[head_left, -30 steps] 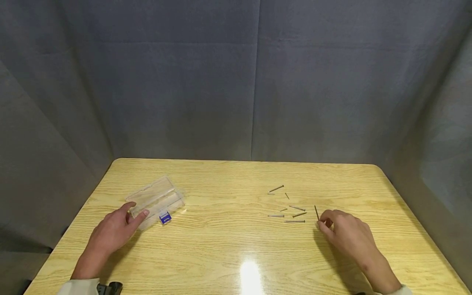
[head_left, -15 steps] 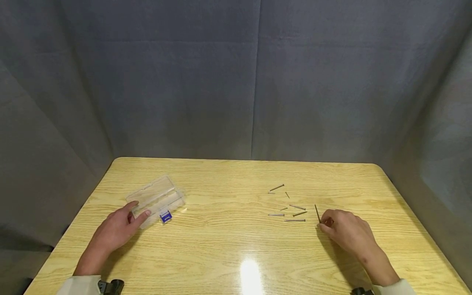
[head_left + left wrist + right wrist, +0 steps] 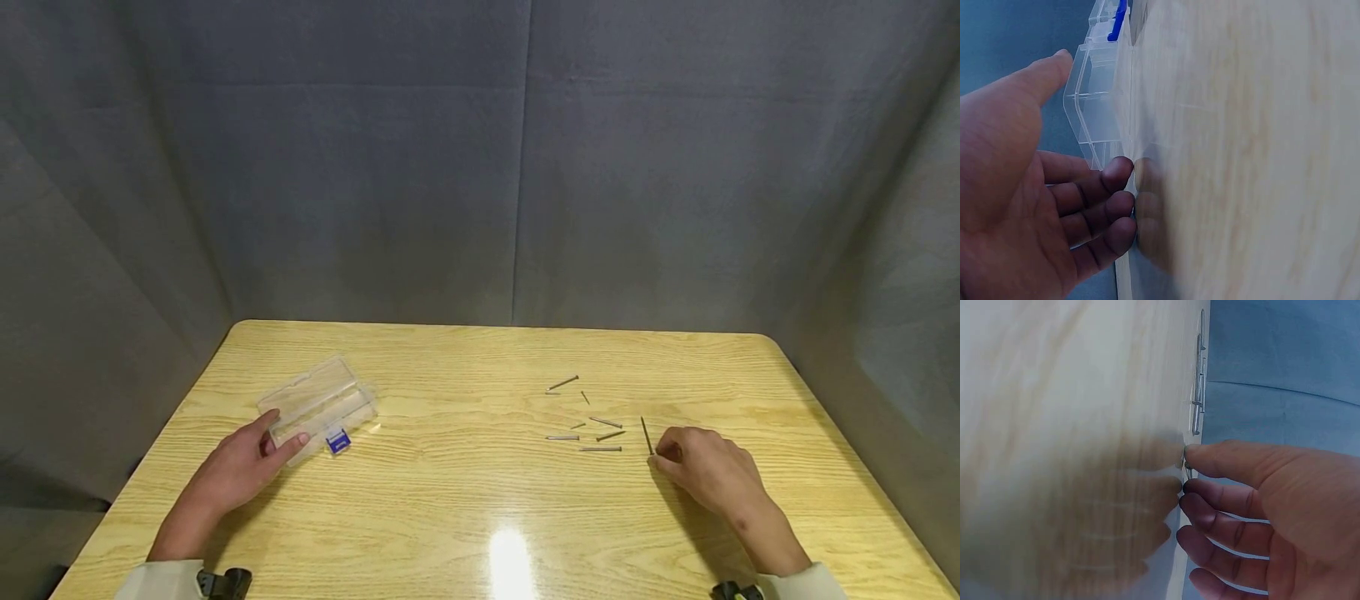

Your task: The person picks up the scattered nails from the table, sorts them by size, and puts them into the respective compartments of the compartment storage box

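My left hand (image 3: 236,467) holds the left end of a clear plastic box (image 3: 322,410), its thumb over the near side and index finger at the corner. The box has a blue latch (image 3: 338,442); in the left wrist view its see-through wall (image 3: 1097,97) shows between thumb and index finger, the other fingertips down at the tabletop. At the right, my right hand (image 3: 708,467) has thumb and index finger at the head of a long dark nail (image 3: 647,435), whose point faces away from me. In the right wrist view the nail's head (image 3: 1189,467) shows between those fingertips.
Several loose nails of different lengths, including a long one (image 3: 601,449) and another farther back (image 3: 562,382), lie left of my right hand. The wooden table (image 3: 450,475) ends at a grey curtain (image 3: 375,167), with more curtain at both sides.
My right fingertips have shifted slightly back toward me and right along the nail, so more of its head end shows. The left hand and the box have stayed almost still.
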Motion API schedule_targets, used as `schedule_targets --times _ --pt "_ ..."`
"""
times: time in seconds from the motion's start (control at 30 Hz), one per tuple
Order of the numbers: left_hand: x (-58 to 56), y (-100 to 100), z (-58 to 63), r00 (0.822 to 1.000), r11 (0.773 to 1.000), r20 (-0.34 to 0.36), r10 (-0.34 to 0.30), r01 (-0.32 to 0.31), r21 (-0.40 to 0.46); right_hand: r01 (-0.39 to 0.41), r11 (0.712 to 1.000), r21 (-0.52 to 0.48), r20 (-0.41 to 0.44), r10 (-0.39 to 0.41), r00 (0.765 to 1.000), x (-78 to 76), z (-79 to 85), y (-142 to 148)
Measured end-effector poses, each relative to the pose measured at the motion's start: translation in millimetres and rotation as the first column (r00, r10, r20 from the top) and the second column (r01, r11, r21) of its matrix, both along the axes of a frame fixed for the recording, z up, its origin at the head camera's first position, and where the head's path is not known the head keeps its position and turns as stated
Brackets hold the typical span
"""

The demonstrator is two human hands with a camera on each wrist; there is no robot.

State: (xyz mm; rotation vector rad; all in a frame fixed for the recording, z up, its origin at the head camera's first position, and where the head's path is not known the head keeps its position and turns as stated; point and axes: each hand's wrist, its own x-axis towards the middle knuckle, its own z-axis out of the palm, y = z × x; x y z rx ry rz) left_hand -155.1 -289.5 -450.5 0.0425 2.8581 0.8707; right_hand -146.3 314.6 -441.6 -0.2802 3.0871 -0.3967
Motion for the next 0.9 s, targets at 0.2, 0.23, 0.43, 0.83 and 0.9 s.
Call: schedule_targets --times 0.2,0.23,0.43,0.83,0.9 --pt "0.9 -0.8 -0.9 1.000 1.000 -0.007 -0.013 0.013 -0.004 0.009 1.000 -0.002 0.009 -0.009 1.000 -0.5 -1.3 0.0" --pt "1.1 -0.9 -1.1 1.000 1.000 -0.008 -0.016 0.016 -0.005 0.010 1.000 -0.004 0.012 -0.010 1.000 -0.5 -1.6 0.0" --pt "1.4 -1.9 -2.8 1.000 1.000 -0.008 -0.021 0.021 -0.009 0.009 1.000 -0.004 0.009 -0.009 1.000 -1.2 -2.4 0.0" --pt "1.9 -0.5 -3.4 1.000 1.000 -0.009 -0.008 0.008 -0.030 0.014 1.000 -0.012 -0.002 -0.014 1.000 -2.8 -2.4 -1.0" --pt "2.1 -0.5 -3.7 1.000 1.000 -0.012 -0.003 0.003 -0.031 0.014 1.000 -0.012 0.000 -0.014 1.000 -3.2 -2.0 -1.5"
